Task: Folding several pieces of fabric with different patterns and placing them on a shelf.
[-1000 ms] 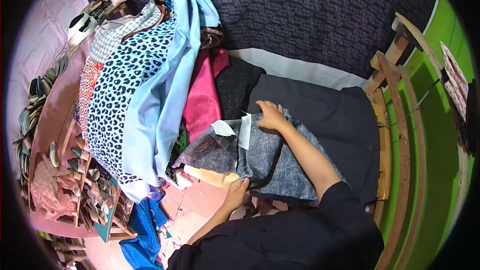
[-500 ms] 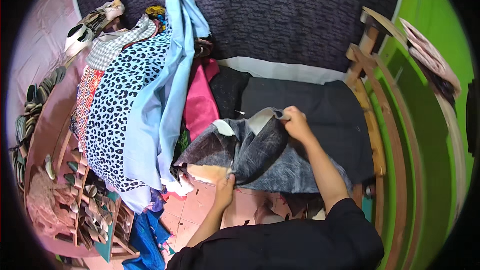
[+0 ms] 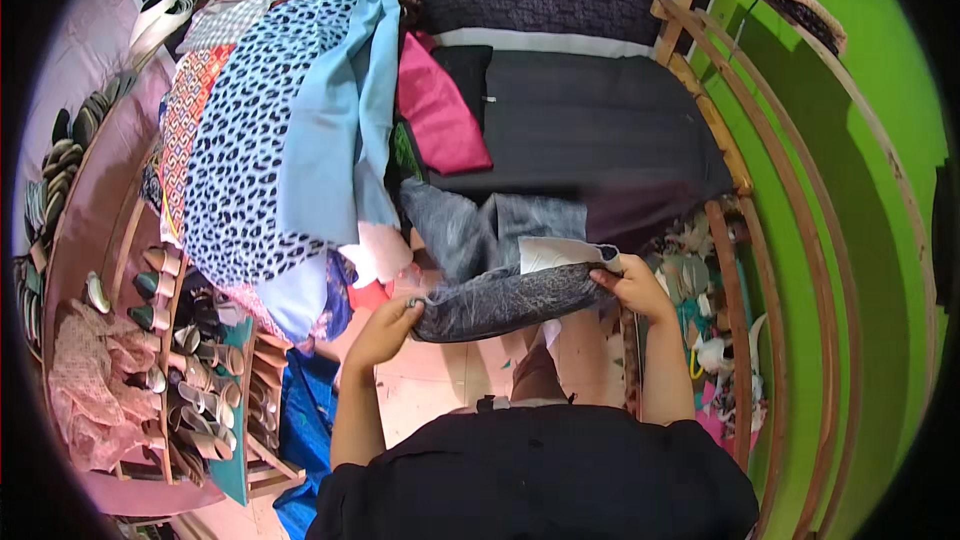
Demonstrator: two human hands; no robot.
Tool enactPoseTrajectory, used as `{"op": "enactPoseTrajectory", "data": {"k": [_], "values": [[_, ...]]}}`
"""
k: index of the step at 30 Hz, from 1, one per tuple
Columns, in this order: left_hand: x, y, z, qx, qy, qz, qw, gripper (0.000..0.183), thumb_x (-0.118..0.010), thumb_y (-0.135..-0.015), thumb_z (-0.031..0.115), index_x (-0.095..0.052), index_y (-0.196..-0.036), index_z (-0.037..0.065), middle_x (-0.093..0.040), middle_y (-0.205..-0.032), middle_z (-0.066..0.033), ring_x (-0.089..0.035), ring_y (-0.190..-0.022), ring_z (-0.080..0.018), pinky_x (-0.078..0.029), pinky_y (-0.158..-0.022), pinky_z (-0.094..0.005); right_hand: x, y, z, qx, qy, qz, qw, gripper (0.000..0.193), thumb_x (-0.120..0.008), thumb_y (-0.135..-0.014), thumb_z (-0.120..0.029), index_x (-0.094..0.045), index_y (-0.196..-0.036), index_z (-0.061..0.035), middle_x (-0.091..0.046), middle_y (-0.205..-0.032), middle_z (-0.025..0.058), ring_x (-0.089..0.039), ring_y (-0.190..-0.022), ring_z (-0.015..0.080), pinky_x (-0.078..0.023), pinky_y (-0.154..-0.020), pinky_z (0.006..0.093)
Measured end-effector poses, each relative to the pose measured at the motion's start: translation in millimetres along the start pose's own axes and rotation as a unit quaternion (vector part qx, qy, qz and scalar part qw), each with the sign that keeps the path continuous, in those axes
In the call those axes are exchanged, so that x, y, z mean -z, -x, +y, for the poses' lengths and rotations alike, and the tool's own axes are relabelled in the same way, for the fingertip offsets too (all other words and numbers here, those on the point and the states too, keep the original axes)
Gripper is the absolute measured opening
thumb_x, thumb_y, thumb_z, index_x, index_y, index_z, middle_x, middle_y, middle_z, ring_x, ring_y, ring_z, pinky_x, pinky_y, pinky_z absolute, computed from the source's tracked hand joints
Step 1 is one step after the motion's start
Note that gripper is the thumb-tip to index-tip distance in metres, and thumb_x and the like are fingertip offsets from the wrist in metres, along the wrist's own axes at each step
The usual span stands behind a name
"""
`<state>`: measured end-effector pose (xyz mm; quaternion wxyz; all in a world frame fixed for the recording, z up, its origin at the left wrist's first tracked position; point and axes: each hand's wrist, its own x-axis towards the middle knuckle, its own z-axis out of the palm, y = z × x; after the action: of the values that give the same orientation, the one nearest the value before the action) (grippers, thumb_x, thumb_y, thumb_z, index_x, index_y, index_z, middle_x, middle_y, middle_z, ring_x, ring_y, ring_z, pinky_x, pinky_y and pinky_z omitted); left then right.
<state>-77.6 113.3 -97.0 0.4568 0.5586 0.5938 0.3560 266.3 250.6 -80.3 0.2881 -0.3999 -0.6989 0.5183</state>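
A streaked, washed dark-grey denim garment (image 3: 510,300) hangs between my two hands, with a folded edge stretched level toward me. It looks like trousers, as two leg-like parts run away from me to the dark padded surface. A pale inner side (image 3: 560,254) shows near its right end. My left hand (image 3: 385,333) pinches the left corner between thumb and fingers. At the opposite corner, my right hand (image 3: 638,285) grips the edge, thumb on top. The far ends of the cloth lie beside a pink cloth (image 3: 440,110).
Draped fabrics, a leopard-print one (image 3: 255,130) and a light blue one (image 3: 335,145), hang at left. Racks of shoes (image 3: 200,390) stand lower left. A dark padded surface (image 3: 590,110) lies ahead. Curved wooden rails (image 3: 780,190) and a green wall (image 3: 890,50) bound the right.
The garment has come nearer to me and is now spread level between both hands. My left hand moved left, my right hand moved nearer. The view has shifted downward.
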Motion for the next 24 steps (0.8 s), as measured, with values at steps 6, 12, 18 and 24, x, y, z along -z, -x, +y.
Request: {"op": "enactPoseTrajectory", "data": {"k": [6,12,18,24], "values": [[5.1,-3.3,24.5,-0.073,-0.166,0.148,0.972,0.025,-0.044,-0.090,0.021,-0.050,-0.080,-0.002,-0.047,-0.067,-0.0116,-0.046,-0.066,-0.0162,-0.038,-0.063,-0.0287,-8.5,47.8,-18.4,0.058,0.098,0.168,0.979,0.018,-0.056,-0.083,-0.006,-0.059,-0.099,0.0006,-0.062,-0.088,0.0027,-0.052,-0.081,0.0088,-0.042,-0.073,0.0244],[11.9,-34.2,66.8,-0.227,-0.023,0.221,0.948,0.029,-0.043,-0.092,0.024,-0.054,-0.094,-0.002,-0.056,-0.076,-0.0043,-0.046,-0.073,-0.0101,-0.039,-0.068,-0.0246,-11.9,47.0,-61.1,0.211,0.109,0.285,0.929,0.014,-0.058,-0.082,-0.008,-0.059,-0.092,0.0017,-0.062,-0.076,0.0043,-0.051,-0.073,0.0064,-0.041,-0.066,0.0226],[18.0,-40.1,83.3,-0.244,-0.027,0.177,0.953,0.030,-0.044,-0.092,0.025,-0.053,-0.084,-0.002,-0.046,-0.067,0.0011,-0.039,-0.067,-0.0082,-0.036,-0.063,-0.0225,4.6,58.8,-84.0,0.142,0.137,0.325,0.925,0.014,-0.059,-0.081,-0.010,-0.059,-0.090,0.0009,-0.060,-0.071,0.0028,-0.046,-0.067,0.0046,-0.040,-0.061,0.0223],[12.4,-47.7,99.5,-0.265,-0.044,0.147,0.952,0.030,-0.044,-0.092,0.025,-0.053,-0.087,-0.004,-0.046,-0.065,-0.0006,-0.040,-0.065,-0.0091,-0.035,-0.060,-0.0238,14.0,61.0,-90.9,0.214,0.136,0.354,0.900,0.012,-0.059,-0.082,-0.011,-0.059,-0.088,-0.0004,-0.054,-0.065,0.0082,-0.044,-0.063,0.0063,-0.039,-0.058,0.0241]]}}
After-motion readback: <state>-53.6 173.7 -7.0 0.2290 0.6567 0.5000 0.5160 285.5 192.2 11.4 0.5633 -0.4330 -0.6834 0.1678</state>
